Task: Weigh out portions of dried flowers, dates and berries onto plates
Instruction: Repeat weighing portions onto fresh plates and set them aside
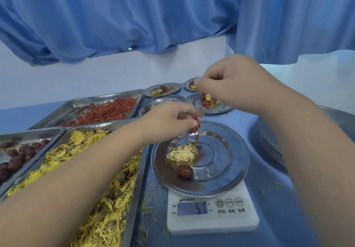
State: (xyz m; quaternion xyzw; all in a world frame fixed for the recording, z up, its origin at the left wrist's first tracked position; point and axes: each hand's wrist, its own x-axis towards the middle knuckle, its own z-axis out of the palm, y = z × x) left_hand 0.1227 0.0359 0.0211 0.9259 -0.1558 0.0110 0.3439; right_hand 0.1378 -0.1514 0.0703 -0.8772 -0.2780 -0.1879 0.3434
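My left hand (172,120) pinches a small bunch of red berries (195,126) over the back rim of the steel plate (226,162) on the white scale (212,214) — a few hang loose from my fingertips. A dried flower (182,153) and one date (184,171) already lie on that plate. The display (192,208) shows 5.1. My right hand (230,85) hovers above a filled plate (211,105) farther back, fingers curled together; I cannot tell whether they hold anything. Trays of berries (101,110), flowers (96,170) and dates (19,154) sit left on the desk (269,198).

scale (212,211) display (192,208) reads 5.1; button labels blurred
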